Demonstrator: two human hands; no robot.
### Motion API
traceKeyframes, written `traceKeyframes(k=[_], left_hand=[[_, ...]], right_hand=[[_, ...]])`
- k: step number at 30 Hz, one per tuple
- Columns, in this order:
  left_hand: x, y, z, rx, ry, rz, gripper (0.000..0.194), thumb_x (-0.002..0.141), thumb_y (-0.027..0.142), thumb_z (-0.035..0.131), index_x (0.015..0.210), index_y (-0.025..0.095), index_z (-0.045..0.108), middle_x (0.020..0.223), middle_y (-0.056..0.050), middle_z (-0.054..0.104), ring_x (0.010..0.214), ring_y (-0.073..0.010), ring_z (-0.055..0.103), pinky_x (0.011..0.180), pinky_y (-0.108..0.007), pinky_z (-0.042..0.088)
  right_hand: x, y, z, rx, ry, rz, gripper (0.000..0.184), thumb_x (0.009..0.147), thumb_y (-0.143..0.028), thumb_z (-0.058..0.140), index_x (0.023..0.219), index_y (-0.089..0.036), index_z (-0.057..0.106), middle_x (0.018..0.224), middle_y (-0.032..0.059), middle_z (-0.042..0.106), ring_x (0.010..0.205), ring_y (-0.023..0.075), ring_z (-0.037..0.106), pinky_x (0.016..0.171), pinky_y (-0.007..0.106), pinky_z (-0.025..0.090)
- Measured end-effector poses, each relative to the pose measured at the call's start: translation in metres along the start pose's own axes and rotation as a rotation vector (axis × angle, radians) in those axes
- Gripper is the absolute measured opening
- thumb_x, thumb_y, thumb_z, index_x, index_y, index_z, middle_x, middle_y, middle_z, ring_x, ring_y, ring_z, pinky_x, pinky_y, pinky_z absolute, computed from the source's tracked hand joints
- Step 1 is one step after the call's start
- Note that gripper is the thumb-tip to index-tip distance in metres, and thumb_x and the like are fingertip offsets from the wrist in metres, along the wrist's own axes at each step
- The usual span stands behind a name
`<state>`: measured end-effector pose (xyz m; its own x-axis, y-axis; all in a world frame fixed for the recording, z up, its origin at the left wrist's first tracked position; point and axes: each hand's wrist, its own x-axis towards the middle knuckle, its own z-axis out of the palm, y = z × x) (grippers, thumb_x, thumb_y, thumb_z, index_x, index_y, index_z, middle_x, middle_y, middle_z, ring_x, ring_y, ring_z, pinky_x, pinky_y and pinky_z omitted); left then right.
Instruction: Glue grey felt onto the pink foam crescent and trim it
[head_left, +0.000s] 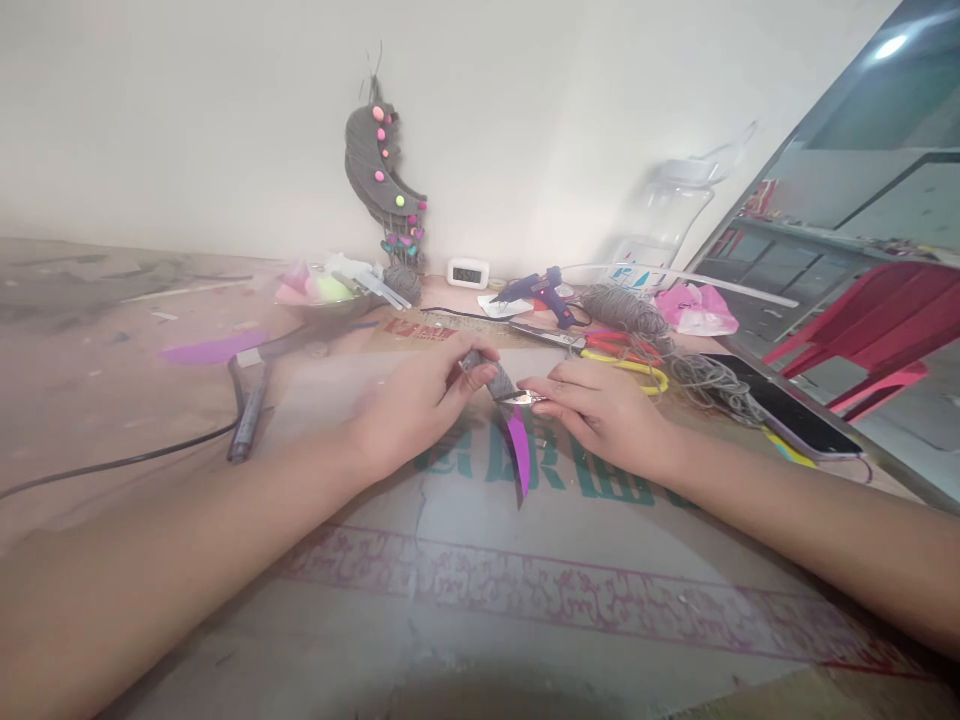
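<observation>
My left hand (427, 395) grips a small purple paper crescent (519, 455) by its upper part, which is wrapped in grey yarn. Its bare purple tip points down over the work surface. Close beside it, the fingers of my right hand (600, 405) are pinched together on a thin strand of grey yarn at the lower edge of the wrapping. The fingertips partly hide the strand. Loose grey yarn (712, 385) lies in a tangle beyond my right wrist, by a grey yarn ball (626, 308).
Scissors (611, 345), a blue glue gun (544, 292) and a small digital clock (468, 273) lie at the back. At left are a purple cutout (214, 347) and a marker-like grey tool (247, 425). A decorated moon (375, 165) hangs on the wall; a phone (787, 410) is at right.
</observation>
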<state>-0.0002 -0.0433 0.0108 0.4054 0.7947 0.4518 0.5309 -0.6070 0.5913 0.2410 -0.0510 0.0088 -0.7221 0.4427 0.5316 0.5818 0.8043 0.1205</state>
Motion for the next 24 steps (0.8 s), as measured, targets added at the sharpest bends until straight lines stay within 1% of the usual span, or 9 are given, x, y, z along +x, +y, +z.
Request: traceKeyframes(k=[7, 13, 17, 24], left_hand=[[-0.0002, -0.0015, 0.0013, -0.026, 0.001, 0.016, 0.03, 0.094, 0.042, 0.039, 0.109, 0.022, 0.056, 0.087, -0.002, 0.064, 0.079, -0.0177, 0.06, 0.073, -0.032, 0.045], [-0.0004, -0.0007, 0.0008, -0.025, -0.009, 0.005, 0.03, 0.094, 0.043, 0.039, 0.109, 0.023, 0.055, 0.088, -0.002, 0.064, 0.079, -0.0178, 0.06, 0.072, -0.032, 0.045], [-0.0005, -0.0001, 0.0013, -0.032, -0.002, 0.013, 0.03, 0.094, 0.042, 0.038, 0.109, 0.023, 0.055, 0.088, -0.002, 0.064, 0.08, -0.0182, 0.06, 0.074, -0.033, 0.045], [-0.0008, 0.0, 0.001, -0.029, -0.01, 0.011, 0.029, 0.094, 0.043, 0.038, 0.109, 0.024, 0.054, 0.088, -0.001, 0.063, 0.081, -0.0183, 0.06, 0.075, -0.033, 0.045]], right_hand=[[-0.001, 0.0008, 0.001, 0.018, 0.004, 0.049, 0.03, 0.094, -0.03, 0.048, 0.116, -0.014, 0.061, 0.079, 0.0056, 0.057, 0.073, 0.0165, 0.053, 0.065, 0.029, 0.042], [0.0002, 0.0004, 0.0009, -0.006, -0.004, 0.021, 0.031, 0.095, -0.031, 0.047, 0.117, -0.014, 0.061, 0.079, 0.0055, 0.057, 0.071, 0.0168, 0.052, 0.063, 0.029, 0.041], [-0.0001, 0.0007, 0.0013, -0.003, -0.006, 0.003, 0.032, 0.095, -0.031, 0.047, 0.117, -0.013, 0.061, 0.078, 0.0053, 0.056, 0.071, 0.0168, 0.051, 0.063, 0.029, 0.04], [0.0, 0.0011, 0.0009, 0.006, -0.021, 0.002, 0.031, 0.095, -0.031, 0.046, 0.116, -0.014, 0.061, 0.078, 0.0051, 0.056, 0.072, 0.0169, 0.051, 0.064, 0.029, 0.04]])
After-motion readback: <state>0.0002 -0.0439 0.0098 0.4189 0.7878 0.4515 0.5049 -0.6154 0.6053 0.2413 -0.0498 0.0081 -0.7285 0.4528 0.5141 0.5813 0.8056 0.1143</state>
